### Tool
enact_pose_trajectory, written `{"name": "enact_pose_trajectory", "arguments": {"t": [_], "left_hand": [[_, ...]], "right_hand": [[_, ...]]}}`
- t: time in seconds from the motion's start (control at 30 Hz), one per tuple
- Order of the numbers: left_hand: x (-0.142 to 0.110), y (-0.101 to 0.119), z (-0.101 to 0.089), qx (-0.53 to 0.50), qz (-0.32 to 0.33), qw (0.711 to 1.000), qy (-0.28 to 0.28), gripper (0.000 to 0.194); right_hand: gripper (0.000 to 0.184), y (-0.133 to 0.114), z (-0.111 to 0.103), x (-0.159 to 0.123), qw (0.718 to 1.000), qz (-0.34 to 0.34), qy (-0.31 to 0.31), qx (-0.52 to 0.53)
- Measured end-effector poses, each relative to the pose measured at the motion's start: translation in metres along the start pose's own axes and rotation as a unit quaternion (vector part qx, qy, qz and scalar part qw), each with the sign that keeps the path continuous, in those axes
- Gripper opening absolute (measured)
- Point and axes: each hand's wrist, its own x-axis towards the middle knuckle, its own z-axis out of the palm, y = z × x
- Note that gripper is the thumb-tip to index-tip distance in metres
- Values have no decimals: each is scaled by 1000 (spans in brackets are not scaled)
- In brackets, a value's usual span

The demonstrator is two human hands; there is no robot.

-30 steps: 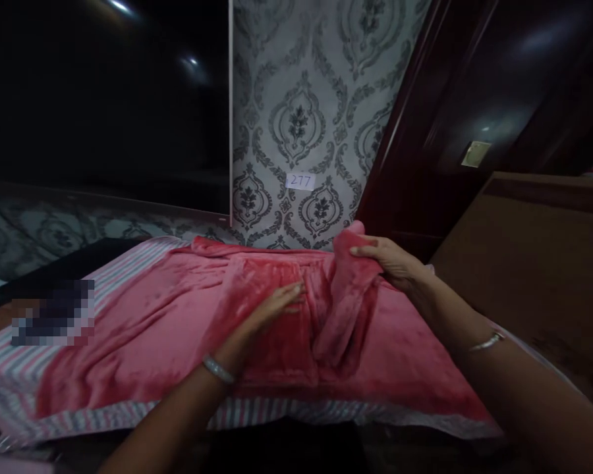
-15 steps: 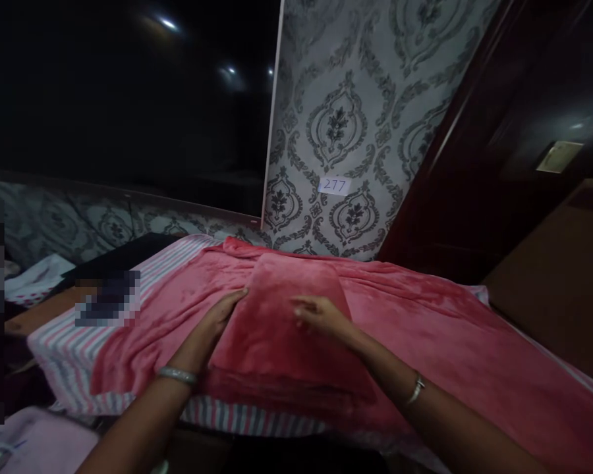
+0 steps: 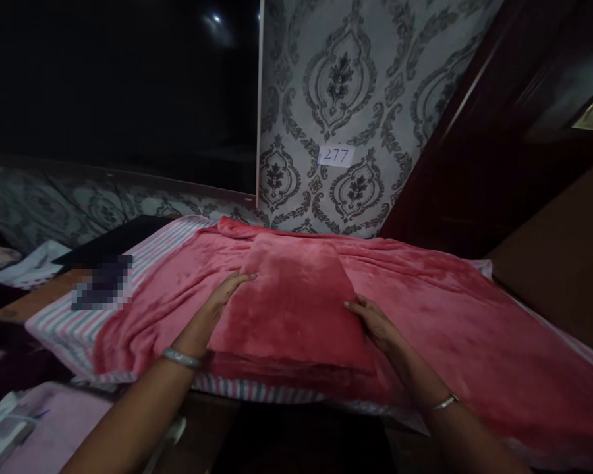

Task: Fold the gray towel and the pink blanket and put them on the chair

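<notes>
A thick, folded red plush blanket (image 3: 291, 296) lies as a neat rectangular stack, its layered edge facing me. Along its left edge rests my left hand (image 3: 225, 293), fingers stretched out and touching the top. At the opposite edge is my right hand (image 3: 375, 324), thumb on top and the other fingers tucked out of sight at the side, gripping the border. Underneath spreads a pink plush cover (image 3: 454, 329), wrinkled at the left. A striped cloth (image 3: 79, 309) shows below it at the left end and along the front.
A large dark screen (image 3: 118, 85) stands at the back left. Patterned wallpaper carries a paper label (image 3: 336, 155) reading 277. Dark glossy wood panelling (image 3: 499, 131) and a brown panel (image 3: 563, 243) are at the right. A pale pink item (image 3: 69, 421) sits low at the left.
The loose, raised part of the red blanket has been folded over onto the stack. My right hand let go, passed over the top and moved to the right edge; my left hand shifted to the left edge.
</notes>
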Motion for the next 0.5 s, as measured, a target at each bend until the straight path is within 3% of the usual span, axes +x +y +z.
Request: {"name": "enact_pose_trajectory", "arguments": {"t": [0.13,0.2,0.3,0.4,0.5], "left_hand": [[3,6,7,-6,-129,988,-83,42],[10,11,4,18,-117,991,-63,54],[25,14,-7,62,-83,994,39,52],[45,10,-13,51,-108,993,-4,40],[70,6,-8,29,-116,993,-25,37]], "right_hand": [[49,4,-3,2,1000,3,27,6],[46,9,-4,-2,999,17,37,1],[46,20,-4,-16,998,16,67,3],[52,34,-5,-36,994,14,104,-1],[61,55,-7,-58,996,36,74,44]]}}
